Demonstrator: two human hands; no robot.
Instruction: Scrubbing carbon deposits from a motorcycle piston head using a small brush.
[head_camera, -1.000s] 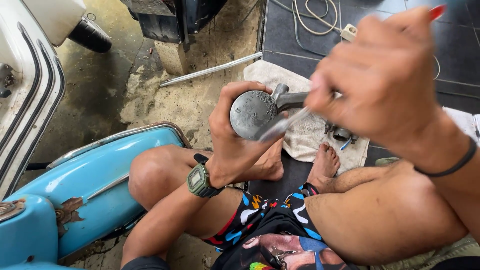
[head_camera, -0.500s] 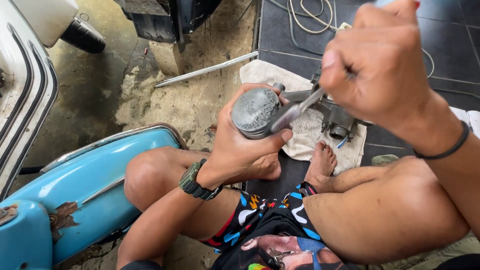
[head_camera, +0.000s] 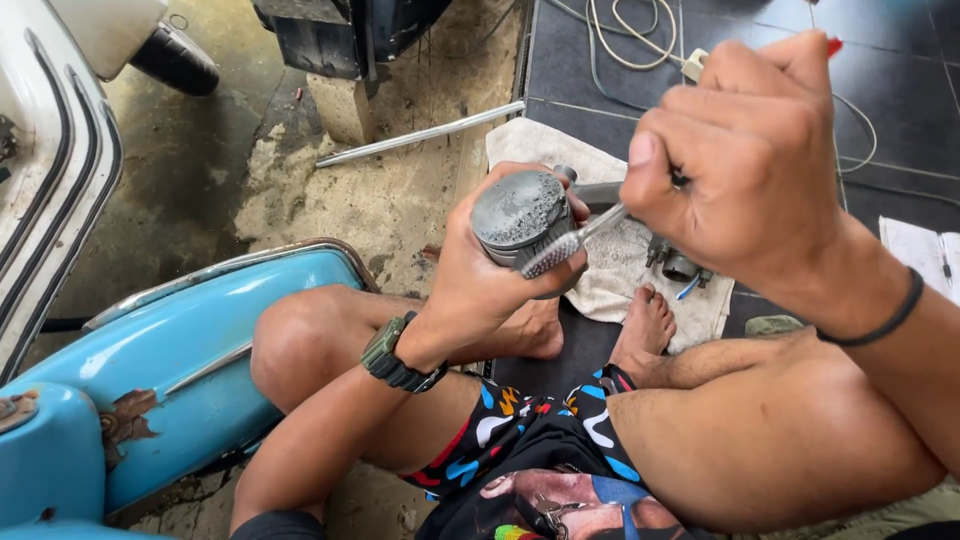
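Piston (head_camera: 520, 215), a round grey metal part with a crusted, sooty crown, is being held up over the person's lap, above the crossed bare legs and feet. It is being gripped by the left hand (head_camera: 490, 280), whose fingers are being curled closed around its side wall from below, with the thumb side pressed against the skirt. A small brush (head_camera: 560, 248) is being held by the right hand (head_camera: 745, 175), the fingers being clenched into a tight fist around its handle, and its bristled head is being laid against the piston's near edge. A green wristwatch (head_camera: 395, 355) is being worn on the left wrist. A pale cloth (head_camera: 620, 270) is being used as a mat on the floor behind, with small metal parts (head_camera: 675, 262) lying on it. A blue scooter panel (head_camera: 170, 370) is lying just beside the left knee.
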